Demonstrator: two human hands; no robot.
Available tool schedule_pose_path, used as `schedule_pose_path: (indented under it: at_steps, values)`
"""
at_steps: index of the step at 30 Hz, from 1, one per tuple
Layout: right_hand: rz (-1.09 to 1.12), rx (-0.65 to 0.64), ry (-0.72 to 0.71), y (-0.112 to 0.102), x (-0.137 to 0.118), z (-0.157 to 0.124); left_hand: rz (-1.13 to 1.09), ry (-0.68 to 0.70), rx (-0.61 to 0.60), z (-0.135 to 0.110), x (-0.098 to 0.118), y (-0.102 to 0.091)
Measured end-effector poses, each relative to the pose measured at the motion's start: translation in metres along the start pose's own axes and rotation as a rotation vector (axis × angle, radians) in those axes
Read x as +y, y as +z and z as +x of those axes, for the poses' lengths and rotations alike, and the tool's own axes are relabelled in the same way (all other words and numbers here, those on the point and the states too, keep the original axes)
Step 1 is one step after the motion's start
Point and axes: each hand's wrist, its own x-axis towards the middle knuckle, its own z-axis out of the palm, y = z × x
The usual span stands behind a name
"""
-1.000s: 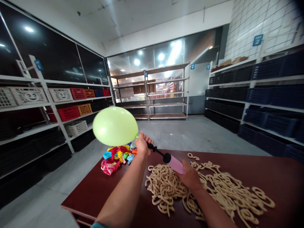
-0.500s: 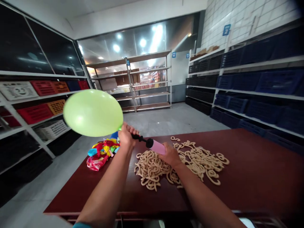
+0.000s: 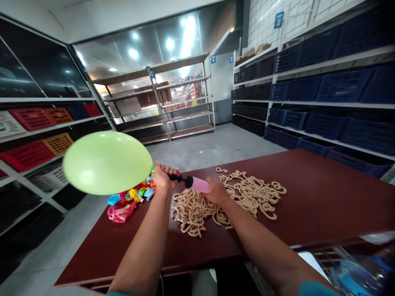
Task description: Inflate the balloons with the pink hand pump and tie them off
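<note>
Two hands are grasping one pump (image 3: pixel 199 185): the left hand (image 3: pixel 163 176) is clenching around its black end and the neck of one inflated green balloon (image 3: pixel 108 163), while the right hand (image 3: pixel 217 192) is wrapping the far end of the pink barrel. The balloon is bulging out to the left of the left hand's grip. Below it, left of that hand, one pile of limp balloons (image 3: pixel 121 207) is lying in red, yellow, green and blue, too tangled to count. Under the pump, one dense heap of beige curls (image 3: pixel 191 213) is sitting; a second, looser spread (image 3: pixel 253 191) is extending right of the right hand, both beyond counting. One dark red-brown table (image 3: pixel 324 193) is bearing all these piles. Low and right of the right hand, one clear bottle (image 3: pixel 364 275) is showing, blurred. Beyond the grip, grey floor (image 3: pixel 210 146) is stretching toward shelving on three sides, two orange crates (image 3: pixel 58 144) are standing at left, dark crates are filling the right, and four blue signs (image 3: pixel 279 19) are hanging.
</note>
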Motion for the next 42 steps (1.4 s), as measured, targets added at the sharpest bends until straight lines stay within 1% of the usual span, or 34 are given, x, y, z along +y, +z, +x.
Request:
schedule_pose_path:
  at_steps: [2,4,5,7,9,11,14,16,18,19,21,23,25,27,28,30,32,33,34,35,36,37,38,39,40,42]
  values:
    - [-0.010,-0.021,-0.005,0.000,-0.002,0.000,-0.018,-0.046,0.030,-0.004,-0.015,-0.002]
    - [0.000,-0.029,-0.028,-0.003,-0.005,0.001,-0.039,-0.073,0.054,-0.005,-0.022,-0.005]
    - [0.011,-0.013,-0.051,-0.006,-0.007,0.001,-0.048,-0.073,0.061,-0.005,-0.022,-0.007]
    - [0.036,0.059,-0.121,-0.015,-0.014,0.001,-0.061,-0.062,0.064,-0.003,-0.021,-0.012]
    - [0.062,0.141,-0.213,-0.025,-0.025,0.001,-0.076,-0.062,0.061,-0.004,-0.021,-0.016]
    - [0.089,0.173,-0.324,-0.033,-0.037,0.001,-0.091,-0.081,0.047,-0.008,-0.022,-0.019]
    - [0.089,0.134,-0.451,-0.038,-0.054,-0.001,-0.108,-0.095,0.029,-0.017,-0.027,-0.020]
    - [0.051,0.096,-0.470,-0.039,-0.060,-0.002,-0.094,-0.136,0.016,-0.019,-0.028,-0.022]
    - [0.017,0.065,-0.459,-0.041,-0.061,-0.004,-0.063,-0.180,0.022,-0.015,-0.027,-0.029]
    - [0.005,0.047,-0.453,-0.043,-0.059,-0.005,-0.042,-0.179,0.044,-0.010,-0.026,-0.034]
    - [-0.017,-0.006,-0.429,-0.049,-0.052,-0.005,0.022,-0.145,0.116,0.001,-0.024,-0.046]
    - [-0.065,-0.076,-0.355,-0.057,-0.037,-0.005,0.121,-0.106,0.196,0.010,-0.025,-0.061]
    - [-0.143,-0.129,-0.204,-0.063,-0.016,-0.005,0.226,-0.077,0.265,0.015,-0.026,-0.076]
    - [-0.223,-0.161,-0.025,-0.066,0.008,-0.005,0.302,-0.071,0.285,0.013,-0.030,-0.088]
    - [-0.260,-0.179,0.051,-0.066,0.019,-0.006,0.335,-0.083,0.270,0.010,-0.032,-0.093]
    - [-0.330,-0.231,0.182,-0.064,0.034,-0.006,0.391,-0.120,0.195,0.003,-0.035,-0.100]
    - [-0.365,-0.241,0.236,-0.060,0.034,-0.006,0.434,-0.170,0.114,-0.007,-0.038,-0.101]
    - [-0.353,-0.219,0.220,-0.057,0.028,-0.004,0.457,-0.198,0.080,-0.012,-0.039,-0.100]
    - [-0.317,-0.183,0.178,-0.055,0.018,-0.003,0.480,-0.223,0.049,-0.017,-0.040,-0.099]
    - [-0.250,-0.142,0.108,-0.052,0.004,-0.001,0.503,-0.243,0.024,-0.021,-0.041,-0.097]
    - [-0.150,-0.120,0.023,-0.050,-0.012,0.001,0.524,-0.251,0.002,-0.025,-0.041,-0.095]
    - [-0.022,-0.126,-0.058,-0.047,-0.029,0.004,0.539,-0.238,-0.022,-0.029,-0.041,-0.093]
    - [0.123,-0.163,-0.128,-0.044,-0.046,0.006,0.546,-0.202,-0.044,-0.032,-0.041,-0.091]
    - [0.272,-0.190,-0.164,-0.041,-0.062,0.009,0.541,-0.152,-0.068,-0.035,-0.039,-0.090]
    - [0.427,-0.211,-0.163,-0.037,-0.075,0.011,0.528,-0.101,-0.096,-0.037,-0.038,-0.089]
    - [0.757,-0.352,-0.118,-0.028,-0.094,0.014,0.492,-0.040,-0.140,-0.040,-0.034,-0.089]
